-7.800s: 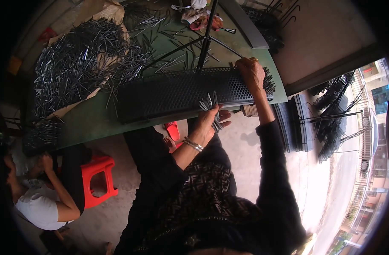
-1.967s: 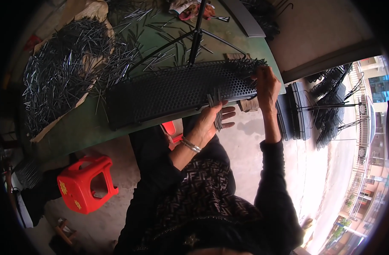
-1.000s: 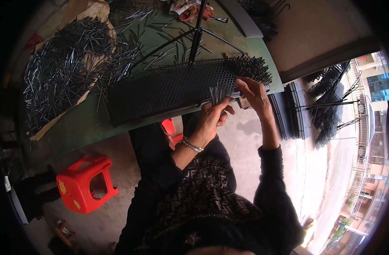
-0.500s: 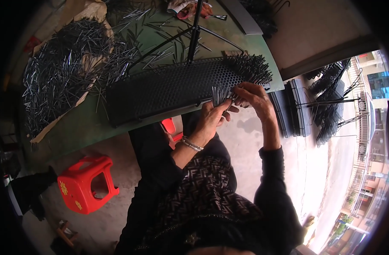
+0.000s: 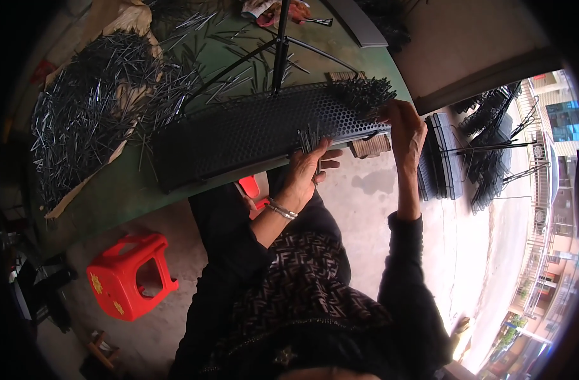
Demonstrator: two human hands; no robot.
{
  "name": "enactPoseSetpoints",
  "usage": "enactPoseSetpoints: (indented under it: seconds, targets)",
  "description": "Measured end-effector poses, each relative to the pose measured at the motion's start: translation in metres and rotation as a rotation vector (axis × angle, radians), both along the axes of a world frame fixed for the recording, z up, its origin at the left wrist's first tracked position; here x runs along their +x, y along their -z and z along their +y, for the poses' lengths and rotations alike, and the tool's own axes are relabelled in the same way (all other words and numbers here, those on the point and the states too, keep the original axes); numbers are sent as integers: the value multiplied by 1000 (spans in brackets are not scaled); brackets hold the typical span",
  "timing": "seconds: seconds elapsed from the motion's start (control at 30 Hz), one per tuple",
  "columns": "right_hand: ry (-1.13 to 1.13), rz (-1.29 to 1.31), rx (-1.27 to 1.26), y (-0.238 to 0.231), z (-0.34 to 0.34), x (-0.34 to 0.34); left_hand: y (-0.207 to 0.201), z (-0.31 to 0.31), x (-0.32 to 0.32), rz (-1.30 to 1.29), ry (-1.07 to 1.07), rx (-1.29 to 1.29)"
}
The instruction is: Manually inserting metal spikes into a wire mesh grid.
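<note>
A long black perforated panel (image 5: 239, 126) lies across the near side of the table. Many thin dark rods (image 5: 365, 94) stand crowded together at its right end. Over the panel's near edge, my left hand (image 5: 307, 170) is closed around a bundle of similar thin rods (image 5: 309, 136), their ends pointing up past the thumb. My right hand (image 5: 406, 130) is at the right end of the panel, beside the crowded rods, with its fingertips pinched together. Whatever sits between those fingertips is too small to make out.
Loose rods (image 5: 93, 114) are heaped on brown paper (image 5: 64, 201) on the green table (image 5: 106, 218). A black rod frame (image 5: 280, 60) rises behind the panel. A ridged brown block (image 5: 370, 147) shows beneath its right end. A red stool (image 5: 115, 285) and stacked panels (image 5: 442, 158) stand around.
My right hand has moved away from my left hand, up and right to the crowded rods. My left hand, keeping the bundle, has shifted slightly left. The brown block has come into sight.
</note>
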State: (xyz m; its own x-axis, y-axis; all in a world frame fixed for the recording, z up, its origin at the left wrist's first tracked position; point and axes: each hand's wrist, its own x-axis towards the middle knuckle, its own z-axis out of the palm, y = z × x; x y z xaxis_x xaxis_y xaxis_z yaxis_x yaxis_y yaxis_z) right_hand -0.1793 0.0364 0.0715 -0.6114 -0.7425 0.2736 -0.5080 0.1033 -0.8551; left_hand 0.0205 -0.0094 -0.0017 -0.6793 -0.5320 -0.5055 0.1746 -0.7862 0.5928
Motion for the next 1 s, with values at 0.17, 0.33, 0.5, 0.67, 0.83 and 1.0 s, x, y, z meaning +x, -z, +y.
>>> enactPoseSetpoints:
  seconds: [0.17,0.33,0.5,0.67,0.83,1.0]
  targets:
    - [142,208,-53,14,-9,-3,7,2,-4,66,-27,80]
    - [118,333,-133,25,-8,-6,13,3,-8,122,-51,131]
    - [124,366,-122,28,-6,-10,22,4,-10,155,-78,97]
    - [132,303,-115,26,-5,-5,15,5,-9,162,-84,112]
    - [128,339,-138,29,-3,-7,4,6,-9,161,-101,186]
    - [113,339,-126,28,-3,-5,16,5,-8,183,-50,225]
